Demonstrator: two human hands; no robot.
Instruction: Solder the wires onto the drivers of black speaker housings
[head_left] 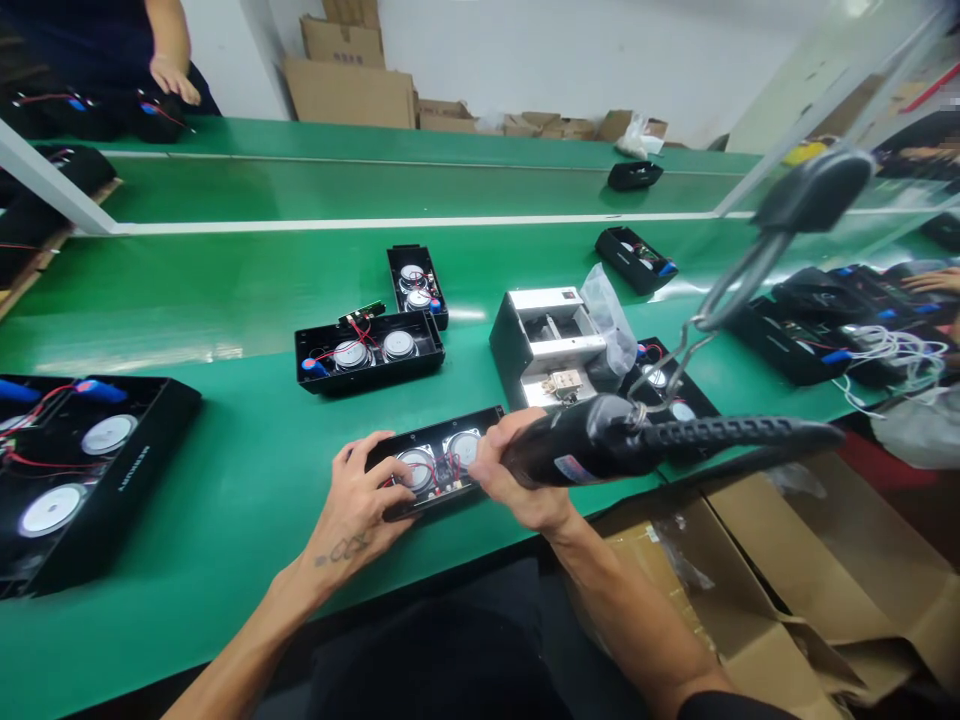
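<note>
In front of me lies an open black speaker housing (430, 436) with two round silver speaker drivers, red wires and a small circuit board inside. My left hand (366, 492) grips its left end, fingers reaching over the rim. My right hand (525, 478) is wrapped round a black electric screwdriver (581, 440), which hangs by a metal hook from a blurred cord. The screwdriver points down at the housing's right part; its tip is hidden behind my hand. Just beyond the housing stands a grey screw feeder (546, 335).
More open speaker housings (371, 355) lie behind and to both sides on the green table (247, 430). A large one (150, 470) sits close on the left. Cardboard boxes (765, 560) stand at lower right. Across the bench is a person's hand (174, 80).
</note>
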